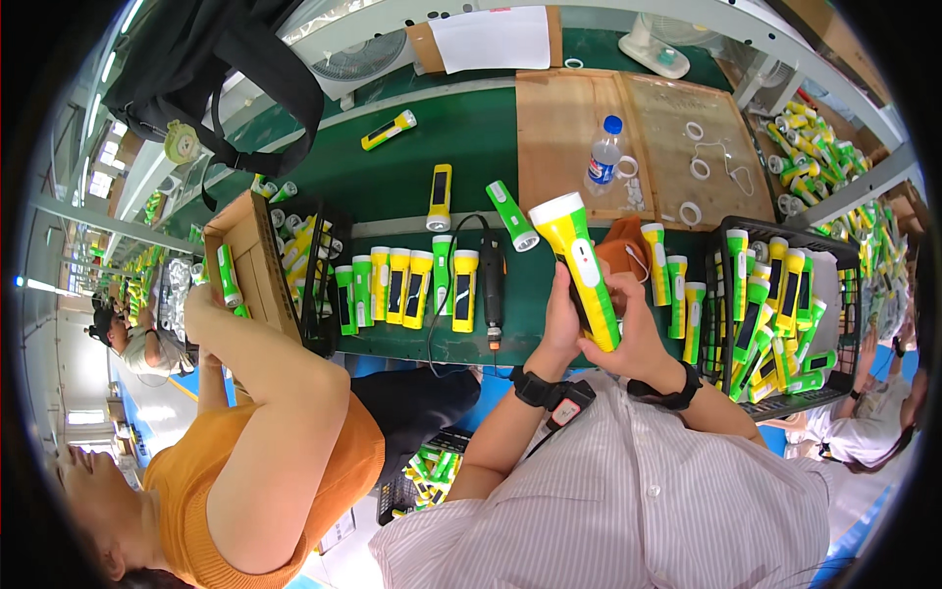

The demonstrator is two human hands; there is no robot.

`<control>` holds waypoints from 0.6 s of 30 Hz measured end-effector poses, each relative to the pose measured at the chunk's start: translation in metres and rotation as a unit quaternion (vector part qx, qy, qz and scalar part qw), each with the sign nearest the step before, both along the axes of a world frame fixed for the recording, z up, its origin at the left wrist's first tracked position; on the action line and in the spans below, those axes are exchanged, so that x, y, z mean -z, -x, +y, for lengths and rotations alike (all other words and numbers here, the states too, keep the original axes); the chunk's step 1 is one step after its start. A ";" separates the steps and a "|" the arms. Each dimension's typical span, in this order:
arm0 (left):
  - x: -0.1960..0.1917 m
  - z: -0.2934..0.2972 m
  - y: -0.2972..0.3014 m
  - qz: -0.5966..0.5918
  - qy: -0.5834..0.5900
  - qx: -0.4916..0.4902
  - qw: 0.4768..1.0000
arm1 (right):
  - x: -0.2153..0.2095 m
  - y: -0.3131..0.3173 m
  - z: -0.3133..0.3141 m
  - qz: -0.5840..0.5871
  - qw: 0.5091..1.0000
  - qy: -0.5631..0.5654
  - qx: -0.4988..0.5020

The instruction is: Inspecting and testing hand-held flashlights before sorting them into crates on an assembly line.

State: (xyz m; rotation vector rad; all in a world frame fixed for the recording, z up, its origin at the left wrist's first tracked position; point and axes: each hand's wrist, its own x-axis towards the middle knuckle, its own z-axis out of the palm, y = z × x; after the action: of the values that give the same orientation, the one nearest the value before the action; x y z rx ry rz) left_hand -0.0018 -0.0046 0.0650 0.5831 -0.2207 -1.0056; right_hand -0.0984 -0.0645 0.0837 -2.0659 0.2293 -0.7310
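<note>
A yellow and green flashlight [581, 257] with a white head is held in front of me, its head tilted up and to the left. My left hand [559, 322] is closed round its left side. Against the lower right of its body, my right hand [642, 339] is closed too, its thumb near the tail end. Left of my hands, a black electric screwdriver [494, 285] lies on the green bench beside a row of flashlights [394, 285]. A green flashlight [512, 216] rests just above it. More upright flashlights [677, 294] stand to my right.
A black crate [844, 339] piled with flashlights stands at right. Behind my hands, a water bottle [603, 157] is on a wooden board [559, 128]. A co-worker in an orange top [324, 442] reaches into a cardboard box [260, 285] at left. A black bag [211, 69] hangs upper left.
</note>
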 end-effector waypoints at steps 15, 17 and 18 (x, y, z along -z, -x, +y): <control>-0.003 -0.011 0.002 0.021 0.017 0.010 1.000 | -0.001 0.006 -0.006 0.019 0.999 0.032 0.014; -0.003 -0.011 0.002 0.020 0.013 0.007 1.000 | -0.001 0.007 -0.006 0.022 0.998 0.048 0.020; -0.003 -0.011 0.002 0.022 0.018 0.007 1.000 | -0.001 0.008 -0.006 0.026 0.998 0.057 0.023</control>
State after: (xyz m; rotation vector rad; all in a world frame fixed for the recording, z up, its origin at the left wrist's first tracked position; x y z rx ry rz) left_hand -0.0034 -0.0161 0.0681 0.5264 -0.2047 -1.0247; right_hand -0.1064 -0.0700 0.0845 -2.1958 0.2710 -0.7346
